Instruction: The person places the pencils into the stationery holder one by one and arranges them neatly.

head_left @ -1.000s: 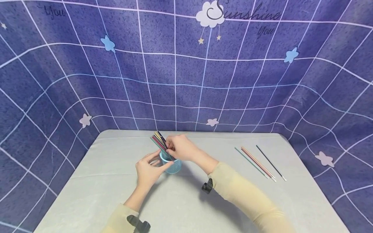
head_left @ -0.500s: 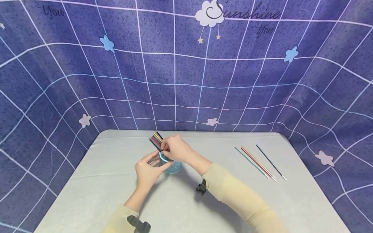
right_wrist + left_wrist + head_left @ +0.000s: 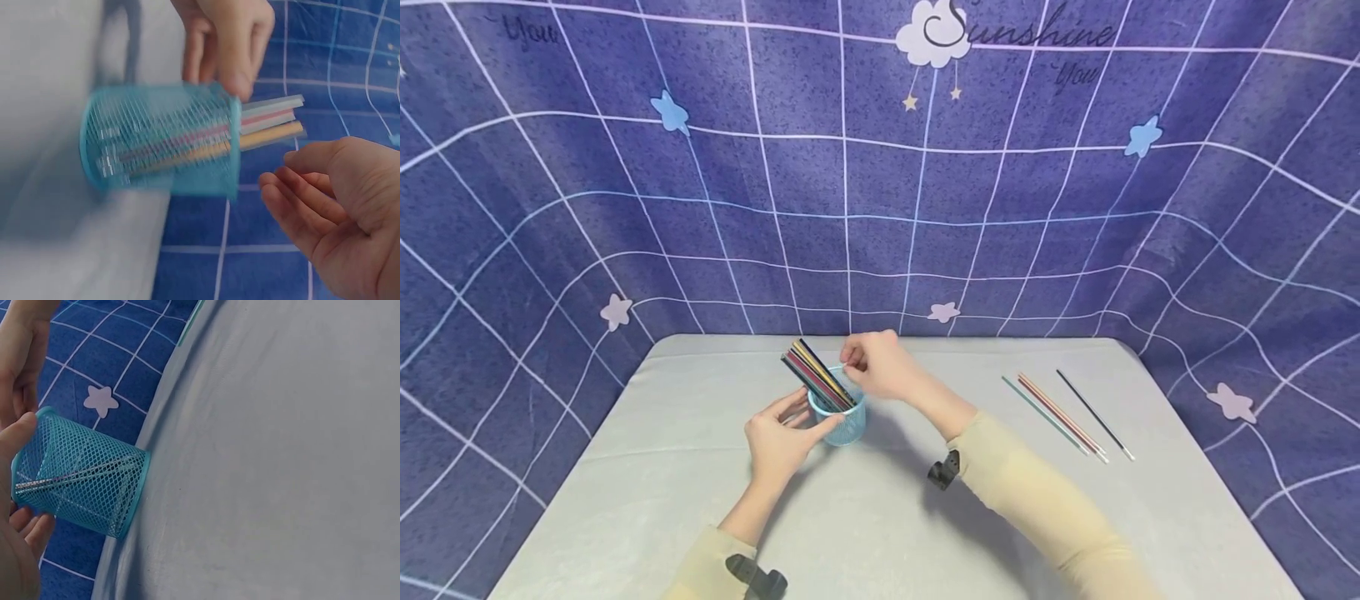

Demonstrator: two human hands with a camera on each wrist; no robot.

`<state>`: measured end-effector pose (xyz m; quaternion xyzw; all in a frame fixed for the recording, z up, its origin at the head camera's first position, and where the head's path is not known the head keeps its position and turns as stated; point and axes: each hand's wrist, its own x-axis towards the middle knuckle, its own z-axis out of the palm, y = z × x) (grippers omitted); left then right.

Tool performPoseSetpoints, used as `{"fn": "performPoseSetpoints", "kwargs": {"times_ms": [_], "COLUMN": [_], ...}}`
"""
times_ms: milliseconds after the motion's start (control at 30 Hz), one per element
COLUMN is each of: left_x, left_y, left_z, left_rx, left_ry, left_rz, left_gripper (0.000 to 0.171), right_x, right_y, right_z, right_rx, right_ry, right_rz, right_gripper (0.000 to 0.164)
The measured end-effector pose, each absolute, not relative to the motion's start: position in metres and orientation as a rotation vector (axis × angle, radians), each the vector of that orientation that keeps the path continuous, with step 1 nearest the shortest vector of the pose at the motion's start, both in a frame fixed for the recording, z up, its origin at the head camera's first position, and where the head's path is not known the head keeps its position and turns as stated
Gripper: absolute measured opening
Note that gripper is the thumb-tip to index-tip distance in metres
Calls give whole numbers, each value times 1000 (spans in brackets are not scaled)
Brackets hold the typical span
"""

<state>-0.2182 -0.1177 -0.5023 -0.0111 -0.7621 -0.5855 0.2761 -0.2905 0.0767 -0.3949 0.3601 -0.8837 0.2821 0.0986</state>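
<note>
My left hand [image 3: 777,440] holds a light-blue mesh pen cup [image 3: 846,430] by its rim, thumb on the near side and fingers behind. The cup stands on the table, and several slim pencils [image 3: 811,373] in it lean to the left, dark, green, red and yellow. My right hand [image 3: 883,367] hovers just right of the cup's mouth, fingers loosely bent. In the right wrist view, nothing shows between the fingers of that right hand [image 3: 337,200], apart from the pencil ends. Through the mesh [image 3: 81,475] in the left wrist view, pale pencil lengths show.
On the right of the table [image 3: 925,517] lie several more pencils: a green one [image 3: 1043,414], orange and red ones [image 3: 1062,417] close together, and a dark one [image 3: 1094,413] apart. A purple gridded cloth [image 3: 880,192] hangs behind and at both sides.
My right hand has let go of the pencils in the cup and drawn back to the right and up. The left hand stays on the cup.
</note>
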Motion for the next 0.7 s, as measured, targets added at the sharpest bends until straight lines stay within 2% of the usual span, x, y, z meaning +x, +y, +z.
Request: {"fn": "performPoseSetpoints", "kwargs": {"times_ms": [433,700], "left_x": [-218,-220], "left_y": [-117,-119], "left_z": [-502,-506], "left_rx": [-5,-2], "left_ry": [-2063,-2084], "left_rz": [-1598,-1580], "left_gripper": [68,68], "right_x": [-297,-296], "right_y": [216,295], "right_z": [-384,-419], "right_rx": [726,536], "right_ry": [-2672,-2745], "right_rz": [743,637], "right_gripper": [5,5]}}
